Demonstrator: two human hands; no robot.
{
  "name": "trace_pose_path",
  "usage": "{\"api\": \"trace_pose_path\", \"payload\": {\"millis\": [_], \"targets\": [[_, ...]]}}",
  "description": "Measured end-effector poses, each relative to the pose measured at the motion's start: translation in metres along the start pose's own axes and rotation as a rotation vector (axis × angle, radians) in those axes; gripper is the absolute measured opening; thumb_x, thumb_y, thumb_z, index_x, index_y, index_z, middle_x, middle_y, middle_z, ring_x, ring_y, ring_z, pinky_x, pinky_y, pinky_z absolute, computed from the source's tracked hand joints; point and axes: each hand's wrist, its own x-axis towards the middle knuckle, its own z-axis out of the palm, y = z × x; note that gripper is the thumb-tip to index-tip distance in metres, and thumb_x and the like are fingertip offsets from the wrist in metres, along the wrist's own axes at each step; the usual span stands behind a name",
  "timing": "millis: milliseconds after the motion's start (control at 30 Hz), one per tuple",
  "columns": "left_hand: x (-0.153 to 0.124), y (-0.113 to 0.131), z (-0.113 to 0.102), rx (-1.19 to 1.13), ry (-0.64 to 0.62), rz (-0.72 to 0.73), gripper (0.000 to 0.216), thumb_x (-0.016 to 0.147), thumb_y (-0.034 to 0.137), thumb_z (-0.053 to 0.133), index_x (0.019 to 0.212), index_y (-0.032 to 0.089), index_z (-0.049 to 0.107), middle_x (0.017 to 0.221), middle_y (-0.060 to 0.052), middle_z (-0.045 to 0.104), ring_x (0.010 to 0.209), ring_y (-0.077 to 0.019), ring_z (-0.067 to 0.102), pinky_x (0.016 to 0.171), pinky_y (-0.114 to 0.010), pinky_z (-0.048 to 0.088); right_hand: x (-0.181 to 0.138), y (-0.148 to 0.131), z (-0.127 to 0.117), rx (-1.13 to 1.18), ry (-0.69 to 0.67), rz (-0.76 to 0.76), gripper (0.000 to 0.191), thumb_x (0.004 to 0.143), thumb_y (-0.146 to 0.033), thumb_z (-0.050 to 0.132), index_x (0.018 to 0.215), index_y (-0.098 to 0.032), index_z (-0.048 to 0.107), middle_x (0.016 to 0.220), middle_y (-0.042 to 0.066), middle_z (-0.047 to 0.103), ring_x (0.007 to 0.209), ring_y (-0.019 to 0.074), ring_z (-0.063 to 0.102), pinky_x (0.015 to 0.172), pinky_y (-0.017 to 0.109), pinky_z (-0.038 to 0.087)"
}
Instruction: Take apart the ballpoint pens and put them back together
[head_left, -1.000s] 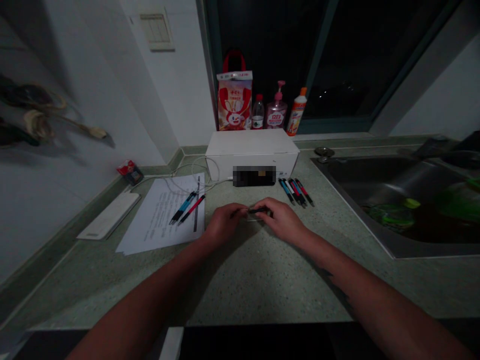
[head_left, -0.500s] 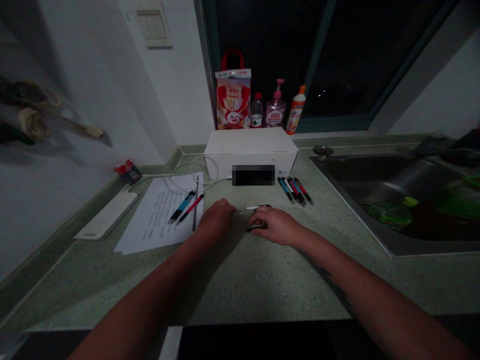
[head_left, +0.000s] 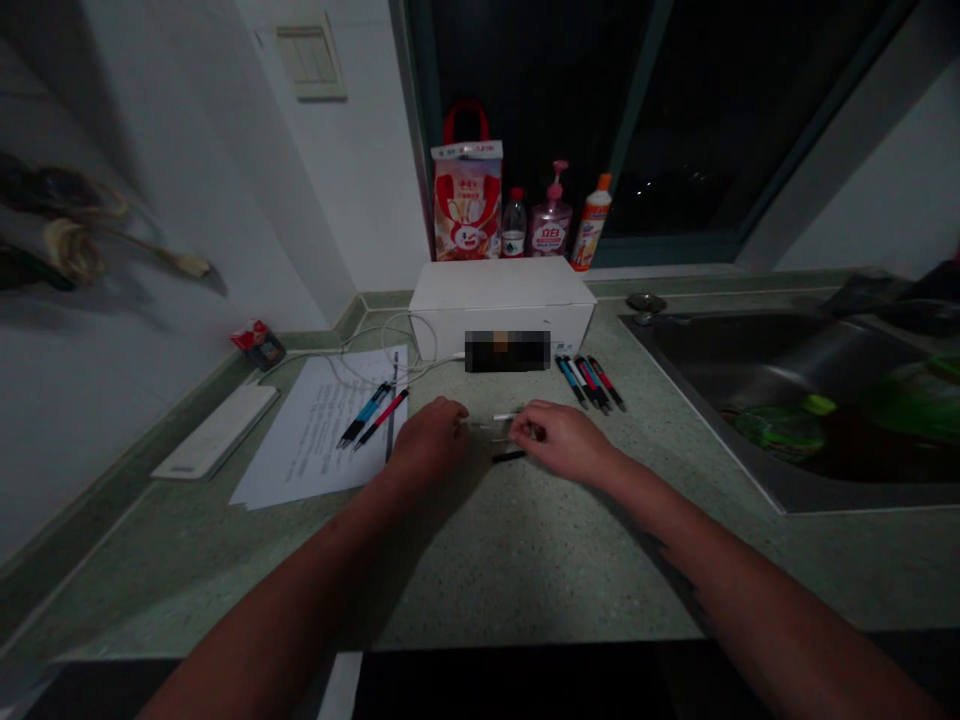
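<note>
My left hand [head_left: 435, 438] rests low over the counter, its fingers curled together at the right end of the printed sheets. A thin pale piece [head_left: 480, 425] shows just beyond its fingertips. Across from it, my right hand [head_left: 564, 440] is closed, thumb and fingertips pressed together; what they hold is hidden. A white pen part [head_left: 505, 416] lies partly behind these fingertips. Below them a short black pen part [head_left: 508, 456] lies on the counter. A blue pen [head_left: 365, 413] and a red pen [head_left: 381, 419] lie on the paper sheets [head_left: 300, 430].
Several pens [head_left: 589, 384] lie in a group before a white box [head_left: 502, 285]. A blurred-out dark device [head_left: 507, 352] with a cable stands against the box. The sink [head_left: 780, 495] is on the right, a white flat case [head_left: 217, 430] on the left. Bottles [head_left: 551, 225] line the windowsill.
My right hand has moved slightly up and right, off the black pen part, and its fingers have drawn together. My left hand's fingertips have shifted slightly.
</note>
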Motion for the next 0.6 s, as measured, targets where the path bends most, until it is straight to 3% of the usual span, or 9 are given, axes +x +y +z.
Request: {"api": "trace_pose_path", "payload": {"millis": [133, 233, 400, 600], "targets": [[0.001, 0.002, -0.001, 0.041, -0.07, 0.005, 0.02, 0.09, 0.021, 0.052, 0.094, 0.02, 0.072, 0.098, -0.011, 0.069, 0.09, -0.0252, 0.064, 0.075, -0.035, 0.045, -0.001, 0.001, 0.006, 0.009, -0.132, -0.087, 0.011, 0.082, -0.024, 0.076, 0.091, -0.022, 0.071, 0.086, 0.001, 0.065, 0.082, 0.016, 0.06, 0.07, 0.026, 0.041], [0.003, 0.003, -0.001, -0.006, -0.017, -0.02, 0.017, 0.09, 0.021, 0.053, 0.09, 0.021, 0.07, 0.095, -0.009, 0.07, 0.088, -0.0242, 0.064, 0.075, -0.034, 0.045, -0.001, 0.001, 0.009, 0.007, -0.164, -0.1, 0.011, 0.079, -0.022, 0.077, 0.088, -0.022, 0.071, 0.087, 0.001, 0.064, 0.085, 0.0165, 0.06, 0.072, 0.026, 0.041], [0.003, 0.003, 0.005, -0.433, 0.035, 0.025, 0.01, 0.087, 0.026, 0.06, 0.09, 0.021, 0.069, 0.077, -0.002, 0.071, 0.071, -0.0184, 0.063, 0.068, -0.03, 0.047, 0.0, 0.001, 0.009, -0.027, -0.024, -0.027, 0.007, 0.084, -0.022, 0.07, 0.09, -0.021, 0.066, 0.083, 0.001, 0.064, 0.075, 0.0159, 0.058, 0.066, 0.027, 0.038], [0.001, 0.009, 0.015, -0.774, -0.055, 0.071, 0.01, 0.082, 0.024, 0.066, 0.089, 0.019, 0.07, 0.084, -0.005, 0.075, 0.077, -0.018, 0.069, 0.073, -0.03, 0.053, 0.001, 0.002, 0.007, 0.019, 0.103, -0.001, 0.009, 0.086, -0.024, 0.069, 0.092, -0.021, 0.063, 0.089, 0.003, 0.065, 0.078, 0.017, 0.059, 0.069, 0.028, 0.04]]}}
